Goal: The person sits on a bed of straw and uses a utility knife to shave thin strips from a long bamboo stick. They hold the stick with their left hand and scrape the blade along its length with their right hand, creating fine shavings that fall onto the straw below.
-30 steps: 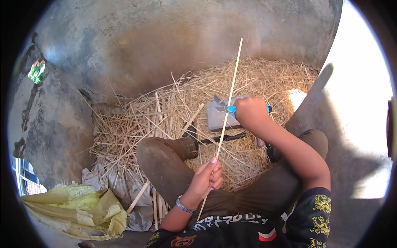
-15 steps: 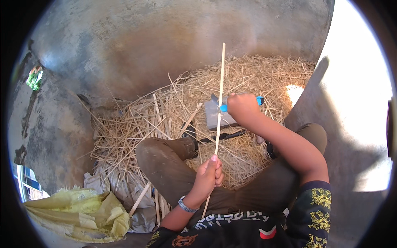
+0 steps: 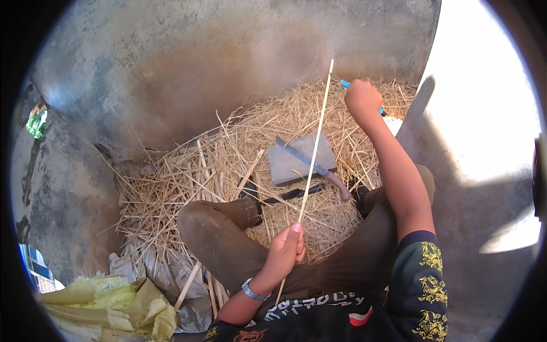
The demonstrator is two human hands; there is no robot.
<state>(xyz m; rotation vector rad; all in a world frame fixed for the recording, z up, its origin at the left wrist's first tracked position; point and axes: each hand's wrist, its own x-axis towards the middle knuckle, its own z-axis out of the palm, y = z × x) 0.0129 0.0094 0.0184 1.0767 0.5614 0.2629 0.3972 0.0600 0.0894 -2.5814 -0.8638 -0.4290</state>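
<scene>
My left hand (image 3: 286,246) is closed around the lower part of a long, thin, pale bamboo-like strip (image 3: 323,108). The strip slants up and away from my lap. Farther off, my right hand (image 3: 363,101) grips a blue utility knife (image 3: 345,84), its thin blade at the strip's far end; whether it touches cannot be told. Below the strip's middle, a large knife (image 3: 302,154) with a curved brown handle rests across a grey block (image 3: 286,172).
Fine shavings (image 3: 359,148) cover the ground beyond my crossed legs. Loose strips (image 3: 165,188) pile up on the left. A yellow sack (image 3: 108,302) lies at the lower left. Concrete walls (image 3: 199,74) curve around the far side and right.
My right hand and the utility knife have moved away from me, from the strip's middle to its far end. The big knife on the block now shows uncovered.
</scene>
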